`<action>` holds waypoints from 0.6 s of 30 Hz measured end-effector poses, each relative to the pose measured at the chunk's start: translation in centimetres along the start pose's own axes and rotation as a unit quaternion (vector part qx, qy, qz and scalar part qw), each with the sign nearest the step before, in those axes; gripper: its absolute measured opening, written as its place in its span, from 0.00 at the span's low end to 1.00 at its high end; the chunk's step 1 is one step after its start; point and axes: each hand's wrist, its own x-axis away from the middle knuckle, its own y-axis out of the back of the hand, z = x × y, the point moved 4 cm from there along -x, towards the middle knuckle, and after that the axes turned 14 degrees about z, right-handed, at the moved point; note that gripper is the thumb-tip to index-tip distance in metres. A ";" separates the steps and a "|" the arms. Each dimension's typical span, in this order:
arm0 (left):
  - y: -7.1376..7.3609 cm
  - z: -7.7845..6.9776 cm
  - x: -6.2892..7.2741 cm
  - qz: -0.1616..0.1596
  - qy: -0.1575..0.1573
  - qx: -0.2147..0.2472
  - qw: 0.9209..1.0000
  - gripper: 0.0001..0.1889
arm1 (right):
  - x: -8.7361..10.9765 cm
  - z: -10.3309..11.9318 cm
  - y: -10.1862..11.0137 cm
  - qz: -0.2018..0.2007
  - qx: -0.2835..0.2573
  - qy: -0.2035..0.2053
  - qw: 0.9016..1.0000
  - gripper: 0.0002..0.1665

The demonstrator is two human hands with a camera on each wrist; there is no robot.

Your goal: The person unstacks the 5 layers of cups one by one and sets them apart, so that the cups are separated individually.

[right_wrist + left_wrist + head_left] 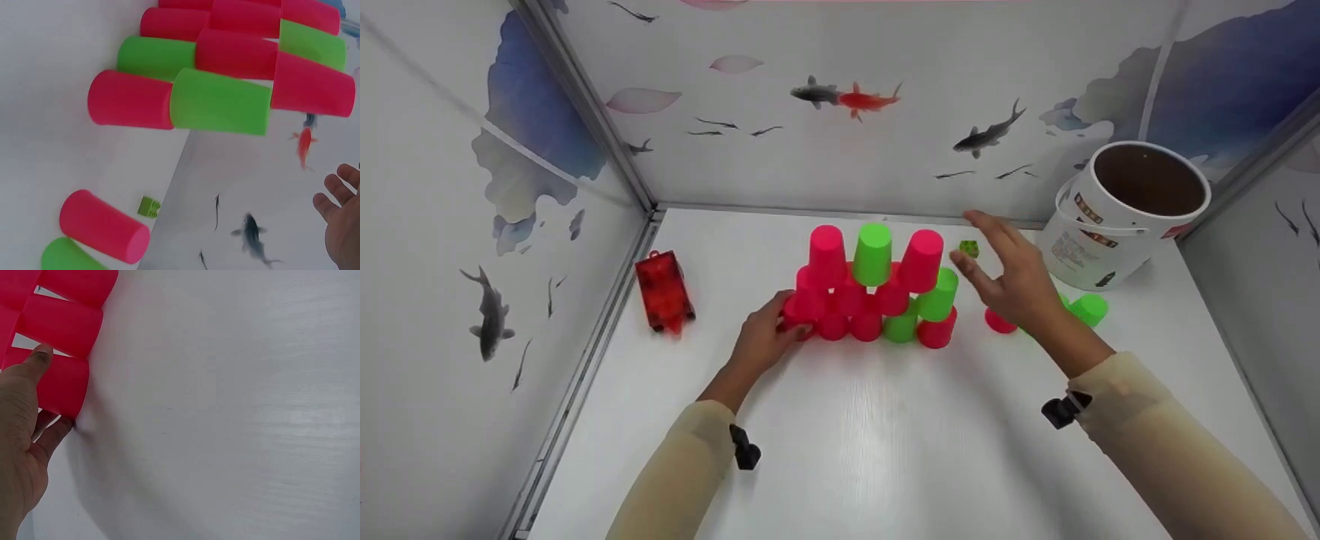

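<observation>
got cups (851,296) stacked mid-frame | gripping lower-left cup (64,385) with left hand (761,334), nothing in spread right hand (1012,277) | probably super light, kinda slick, tippy; best pinched by sides

Red and green cups (873,255), upside down, stacked in three narrowing tiers, on white tabletop (855,442)
</observation>
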 end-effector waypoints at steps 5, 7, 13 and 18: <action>-0.1 0.0 0.0 -0.004 -0.001 0.007 1.000 0.36 | -1.5 1.5 -1.7 0.033 -0.026 0.022 0.999 0.46; -0.1 0.1 -0.1 -0.004 0.003 0.011 1.000 0.37 | -1.9 1.7 -2.3 0.036 -0.037 0.026 0.998 0.47; -0.2 0.2 -0.1 -0.005 0.008 0.013 1.000 0.37 | -2.0 1.9 -2.9 0.014 -0.065 0.041 0.997 0.44; -0.2 0.3 -0.1 -0.005 0.013 0.012 1.000 0.37 | -1.6 1.5 -1.9 -0.005 -0.058 0.044 0.997 0.41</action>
